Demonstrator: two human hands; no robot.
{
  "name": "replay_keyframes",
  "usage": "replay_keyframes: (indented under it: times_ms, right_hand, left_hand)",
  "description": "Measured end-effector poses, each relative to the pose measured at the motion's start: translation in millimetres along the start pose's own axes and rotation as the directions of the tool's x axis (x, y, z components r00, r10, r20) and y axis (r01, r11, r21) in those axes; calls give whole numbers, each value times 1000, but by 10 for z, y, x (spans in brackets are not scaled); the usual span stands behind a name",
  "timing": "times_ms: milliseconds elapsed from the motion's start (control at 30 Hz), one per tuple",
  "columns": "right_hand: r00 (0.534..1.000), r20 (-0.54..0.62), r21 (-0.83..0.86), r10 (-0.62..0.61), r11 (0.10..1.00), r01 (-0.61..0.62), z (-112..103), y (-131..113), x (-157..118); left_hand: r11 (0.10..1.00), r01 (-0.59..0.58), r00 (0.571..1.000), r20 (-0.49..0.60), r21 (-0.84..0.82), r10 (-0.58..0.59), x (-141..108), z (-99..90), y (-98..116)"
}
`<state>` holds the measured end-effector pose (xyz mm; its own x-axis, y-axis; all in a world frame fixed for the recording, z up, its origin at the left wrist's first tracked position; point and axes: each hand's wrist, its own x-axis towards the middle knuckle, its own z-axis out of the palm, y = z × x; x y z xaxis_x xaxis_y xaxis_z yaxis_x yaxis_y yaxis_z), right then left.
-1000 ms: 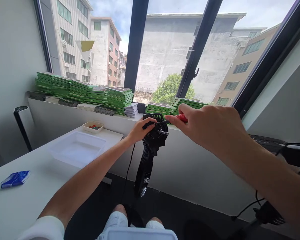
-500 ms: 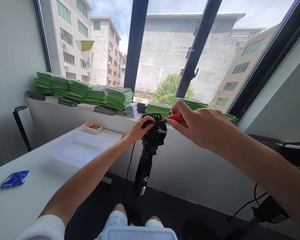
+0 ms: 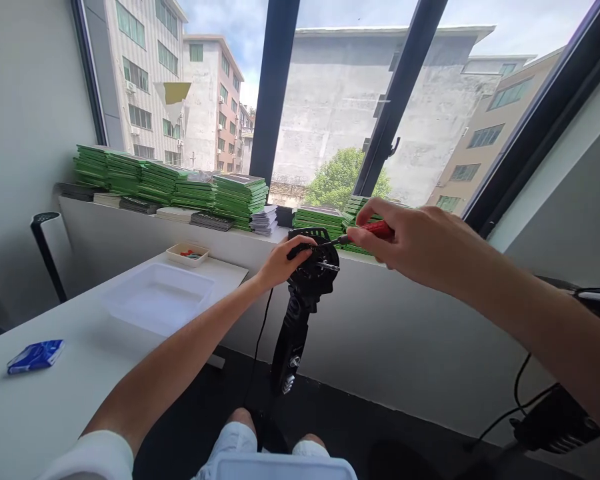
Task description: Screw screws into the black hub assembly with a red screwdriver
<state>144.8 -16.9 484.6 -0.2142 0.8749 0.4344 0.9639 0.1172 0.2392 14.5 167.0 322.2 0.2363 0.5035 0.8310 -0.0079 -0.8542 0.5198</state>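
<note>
In the middle stands a black electric fan without its blades or grille, a bare metal shaft sticking out of the motor head. My left hand grips the head's left side, thumb and fingers around its edge. Whether a small part is also pinched there I cannot tell. From the right, my right hand is closed on the red handle of a screwdriver. The blade points left at the upper front of the fan head, close to my left fingertips. The tip's exact contact is too small to make out.
On the white table are a translucent plastic bin, a small tray of coloured pieces and a blue packet. Stacks of green books line the window sill. A black cabled object stands low at right.
My right hand and the screwdriver have drawn slightly back to the right, showing more of the blade. My left hand stays at the fan head. The whole view has shifted a little.
</note>
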Motion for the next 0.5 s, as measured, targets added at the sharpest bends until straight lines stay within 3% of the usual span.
replay_keyframes:
  times_ms: [67,133,233,300,400,433,500]
  right_hand:
    - [999,16,77,-46,996,44,10,21,1]
    - [998,-30,-62,-48,997,46,29,21,0]
    - [996,-90,-250,25,967,-47,48,-2,8]
    - [998,-54,-171,43,984,-52,49,-12,14]
    - [998,65,40,-24,999,22,49,-10,5]
    - [997,69,25,-35,999,33,48,-8,-2]
    - [1000,-7,-169,-7,986,6,45,-8,-16]
  left_hand:
    - [1000,-18,1000,-4,-22,18,2,6,-7]
    - [1000,-11,1000,-1,2,11,4,5,-1]
    - [998,8,1000,12,65,-9,-2,-7,22]
    - [998,-11,1000,16,58,11,-9,-18,31]
    - [999,-49,999,11,18,49,-13,-27,22]
    - [999,-45,999,9,18,45,-14,-26,17]
    - [999,-9,1000,5,39,9,-17,-17,8]
